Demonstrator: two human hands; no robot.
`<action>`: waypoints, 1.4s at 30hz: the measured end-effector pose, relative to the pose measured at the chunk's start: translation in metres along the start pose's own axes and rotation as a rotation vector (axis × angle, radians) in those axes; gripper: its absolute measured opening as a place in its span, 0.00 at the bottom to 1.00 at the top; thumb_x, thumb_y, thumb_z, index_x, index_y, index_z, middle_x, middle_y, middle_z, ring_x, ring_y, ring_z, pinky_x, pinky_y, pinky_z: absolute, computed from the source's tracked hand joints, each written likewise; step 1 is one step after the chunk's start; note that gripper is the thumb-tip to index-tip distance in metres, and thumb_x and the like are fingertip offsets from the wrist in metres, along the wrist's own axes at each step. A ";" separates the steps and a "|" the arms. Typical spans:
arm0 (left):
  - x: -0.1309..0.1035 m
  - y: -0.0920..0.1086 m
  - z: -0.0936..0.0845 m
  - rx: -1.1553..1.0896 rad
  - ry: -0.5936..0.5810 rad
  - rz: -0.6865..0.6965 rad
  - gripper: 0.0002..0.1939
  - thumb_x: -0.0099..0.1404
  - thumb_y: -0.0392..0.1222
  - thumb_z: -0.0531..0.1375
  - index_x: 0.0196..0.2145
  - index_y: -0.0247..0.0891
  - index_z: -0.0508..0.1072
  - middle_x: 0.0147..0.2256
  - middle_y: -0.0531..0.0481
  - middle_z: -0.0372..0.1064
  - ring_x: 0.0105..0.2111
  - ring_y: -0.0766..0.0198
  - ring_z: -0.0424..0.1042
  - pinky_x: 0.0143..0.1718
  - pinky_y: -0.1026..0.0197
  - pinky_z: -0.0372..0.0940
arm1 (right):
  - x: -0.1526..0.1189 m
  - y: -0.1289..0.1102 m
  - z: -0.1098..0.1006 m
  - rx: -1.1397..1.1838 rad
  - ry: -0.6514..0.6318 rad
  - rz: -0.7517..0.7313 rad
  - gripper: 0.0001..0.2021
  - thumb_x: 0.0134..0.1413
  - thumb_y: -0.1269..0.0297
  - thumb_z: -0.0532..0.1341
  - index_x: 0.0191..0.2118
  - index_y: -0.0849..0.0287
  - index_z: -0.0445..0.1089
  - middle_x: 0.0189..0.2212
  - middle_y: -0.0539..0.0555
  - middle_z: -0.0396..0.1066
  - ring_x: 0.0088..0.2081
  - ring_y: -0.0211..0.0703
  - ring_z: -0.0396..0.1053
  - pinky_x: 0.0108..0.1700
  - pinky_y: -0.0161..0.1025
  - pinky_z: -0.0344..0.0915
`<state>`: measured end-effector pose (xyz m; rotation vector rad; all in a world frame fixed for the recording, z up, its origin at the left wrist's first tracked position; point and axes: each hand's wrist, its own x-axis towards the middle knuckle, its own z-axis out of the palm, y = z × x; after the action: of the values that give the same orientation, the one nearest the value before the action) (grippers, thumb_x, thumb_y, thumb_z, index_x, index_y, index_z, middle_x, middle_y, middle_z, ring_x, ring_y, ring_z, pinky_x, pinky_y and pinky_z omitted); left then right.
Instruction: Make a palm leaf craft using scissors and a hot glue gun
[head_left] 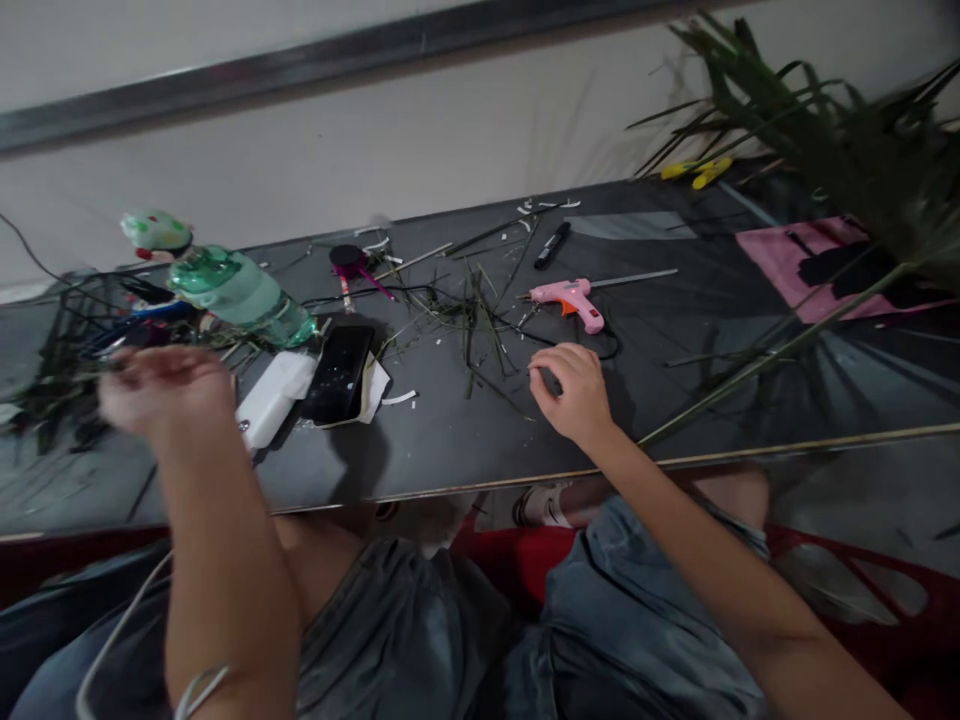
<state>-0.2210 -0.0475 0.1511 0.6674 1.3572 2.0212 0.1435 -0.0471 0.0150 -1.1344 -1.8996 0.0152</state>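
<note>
My left hand [166, 385] is raised over the left part of the dark table, smeared by motion; its fingers and anything in them cannot be made out. To its right lie a white box-like item [271, 405] and a black phone [341, 372]. My right hand [571, 390] hovers near the table's front edge, fingers curled with thumb and forefinger together; whatever the pinch holds, if anything, is too small to name. Just beyond it lies a pink glue gun [570, 300] with a clear glue stick [634, 277] in its back end. Cut green stems [480, 320] are scattered left of the gun.
A green bottle [240, 290] leans at the left beside a pile of leaves [56, 375]. A black marker [553, 246] lies behind the gun. Long leaves [847, 150] overhang a pink sheet [795, 265] at the right, near yellow-handled tools [697, 172]. One long stem [772, 360] crosses the front edge.
</note>
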 end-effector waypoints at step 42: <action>-0.084 -0.120 0.029 1.167 -0.561 0.203 0.10 0.59 0.48 0.65 0.34 0.40 0.78 0.31 0.44 0.77 0.33 0.56 0.74 0.29 0.61 0.62 | 0.017 -0.052 0.018 -0.061 -0.504 0.388 0.05 0.55 0.66 0.61 0.30 0.58 0.73 0.31 0.55 0.74 0.32 0.43 0.69 0.29 0.37 0.57</action>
<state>-0.1183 -0.0547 0.0435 1.7424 2.0419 0.8249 0.0916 -0.0582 0.0381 -1.6411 -2.0812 0.5027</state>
